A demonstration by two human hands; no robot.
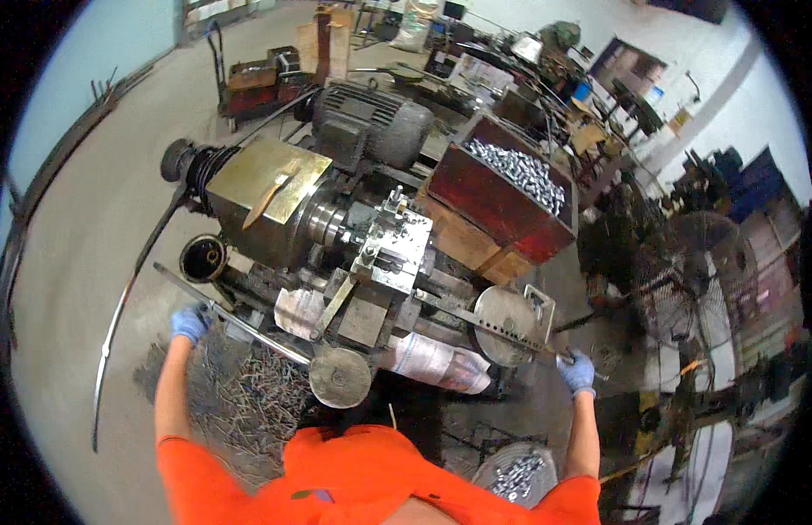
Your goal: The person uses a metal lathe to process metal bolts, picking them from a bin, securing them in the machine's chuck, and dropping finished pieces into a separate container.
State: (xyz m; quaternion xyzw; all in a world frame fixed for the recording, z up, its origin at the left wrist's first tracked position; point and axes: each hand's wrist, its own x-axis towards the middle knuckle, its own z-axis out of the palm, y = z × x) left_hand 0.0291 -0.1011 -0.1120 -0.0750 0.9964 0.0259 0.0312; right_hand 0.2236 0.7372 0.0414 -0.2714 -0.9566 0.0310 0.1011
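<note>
In front of me stands a small lathe with a chuck (pixel 324 219) and a bright metal tool slide (pixel 399 249). My left hand (pixel 191 324), in a blue glove, is closed around a long metal lever (pixel 261 339) at the machine's left front. Out to the right, my right hand (pixel 577 373), gloved the same way, is closed on the handle end of a flat bar with a row of holes (pixel 498 326). That bar runs from the slide across a round metal disc (pixel 502 306). A second disc (pixel 340 378) lies close to my body. Finger detail is small and partly hidden.
A red bin (pixel 502 219) of shiny metal parts stands behind the slide. An electric motor (pixel 371 122) sits at the back. Metal shavings (pixel 270 394) cover the floor at left front. A container of small parts (pixel 517 475) is near my right arm. A fan (pixel 695 271) stands right.
</note>
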